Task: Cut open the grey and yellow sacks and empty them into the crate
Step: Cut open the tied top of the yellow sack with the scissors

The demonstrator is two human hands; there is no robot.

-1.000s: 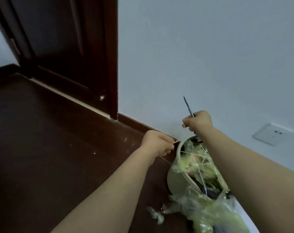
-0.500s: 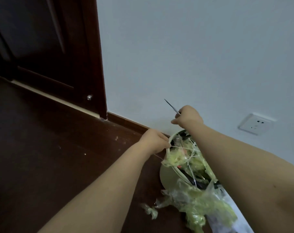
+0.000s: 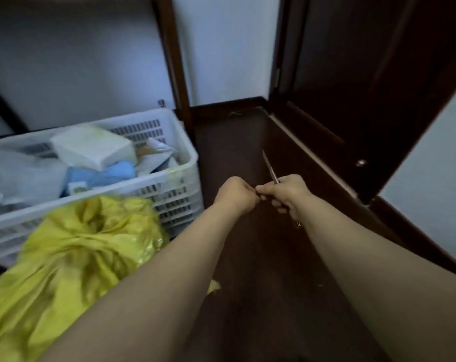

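At centre our right hand (image 3: pixel 287 194) grips the knife (image 3: pixel 270 167), blade pointing away, probably for safety; whether the curled left hand (image 3: pixel 234 194) holds anything, we cannot tell.

Head-worn view, facing forward and down, close over floor (image 3: pixel 261 309)

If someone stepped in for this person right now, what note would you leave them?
Right hand: grips the knife, blade up.
Left hand: curled into a fist against the right; whether it holds anything is hidden.
Yellow sack: on the floor before the white crate, bunched shut, not yet cut.
Crate already holds boxes and paper. No grey sack clearly in view.
Left: cut the yellow sack, tip it in.
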